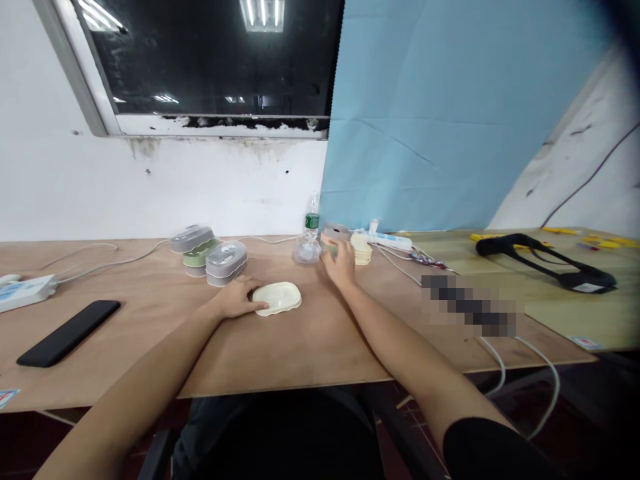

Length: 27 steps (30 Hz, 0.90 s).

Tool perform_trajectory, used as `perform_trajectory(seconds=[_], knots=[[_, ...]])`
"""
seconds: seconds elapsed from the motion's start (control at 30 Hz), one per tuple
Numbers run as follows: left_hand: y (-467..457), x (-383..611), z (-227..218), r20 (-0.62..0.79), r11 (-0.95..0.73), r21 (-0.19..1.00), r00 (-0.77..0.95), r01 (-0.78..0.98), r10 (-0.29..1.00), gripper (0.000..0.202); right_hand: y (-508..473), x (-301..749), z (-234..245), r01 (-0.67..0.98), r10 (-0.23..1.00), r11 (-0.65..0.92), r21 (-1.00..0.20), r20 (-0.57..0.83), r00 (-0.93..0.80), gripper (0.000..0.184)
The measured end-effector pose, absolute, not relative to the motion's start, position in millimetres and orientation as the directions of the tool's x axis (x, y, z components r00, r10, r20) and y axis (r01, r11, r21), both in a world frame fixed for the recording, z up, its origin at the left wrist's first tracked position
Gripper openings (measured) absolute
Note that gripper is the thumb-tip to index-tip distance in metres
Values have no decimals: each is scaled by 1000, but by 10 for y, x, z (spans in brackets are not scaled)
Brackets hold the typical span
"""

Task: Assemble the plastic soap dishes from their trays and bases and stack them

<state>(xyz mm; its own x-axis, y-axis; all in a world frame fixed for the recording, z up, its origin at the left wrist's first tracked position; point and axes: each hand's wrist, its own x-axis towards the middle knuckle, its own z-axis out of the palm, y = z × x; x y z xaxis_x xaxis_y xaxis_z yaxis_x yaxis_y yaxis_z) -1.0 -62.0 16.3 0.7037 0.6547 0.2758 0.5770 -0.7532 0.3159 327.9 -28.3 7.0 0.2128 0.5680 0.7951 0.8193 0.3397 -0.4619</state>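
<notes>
A shallow cream oval dish (277, 297) with a wavy rim lies on the brown table in front of me. My left hand (239, 298) grips its left end, the thumb along the near edge. Farther back, my right hand (341, 263) reaches to a small stack with a pink oval piece (336, 231) on top and green below. Its fingers are bent around the green piece (329, 249), partly hiding it. Beside that hand are clear plastic lids (307, 251) on the left and a stack of cream oval pieces (362, 249) on the right.
Lidded grey boxes (227, 263) and a green one (199, 253) stand back left. A water bottle (313, 217) is near the wall. A black phone-like slab (69, 333) and a power strip (27, 293) lie left. Right are cables, another power strip (390, 240) and a black headset-like frame (550, 263).
</notes>
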Motion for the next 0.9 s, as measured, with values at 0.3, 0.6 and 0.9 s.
perform_trajectory(seconds=[0.3,0.6,0.9], knots=[[-584,0,95,309,-739,316,672,595,673,54,-88,3905,-13,932,526,42,-361,801,286,52],[-581,-9,92,300,-725,313,661,613,688,53,-45,3807,-39,908,575,218,-358,799,177,32],[-611,5,125,302,-727,305,662,615,686,49,-8,3799,8,941,545,95,-325,808,224,49]])
